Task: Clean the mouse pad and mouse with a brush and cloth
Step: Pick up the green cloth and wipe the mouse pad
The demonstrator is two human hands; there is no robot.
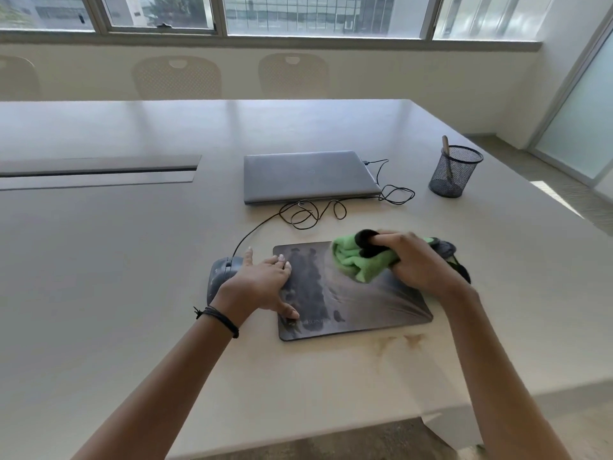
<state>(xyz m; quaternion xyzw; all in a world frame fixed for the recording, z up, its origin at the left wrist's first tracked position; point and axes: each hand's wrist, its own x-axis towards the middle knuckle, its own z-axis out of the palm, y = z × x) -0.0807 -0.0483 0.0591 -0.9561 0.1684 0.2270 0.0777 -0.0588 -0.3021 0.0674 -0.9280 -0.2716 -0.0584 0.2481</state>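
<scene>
Head view shows the left hand (262, 287) lying flat, fingers (285, 265) spread and released, on the left edge of the dark mouse pad (358, 303) on the worktop (132, 260); the right hand (419, 260) grasps a bunched green cloth (360, 260) against the pad's far right corner, while the mouse (220, 273) sits just left of the pad

Green and black cloth (361, 260), dark grey mottled mouse pad (365, 303), grey laptop (308, 175), black mesh cup (452, 174)
</scene>
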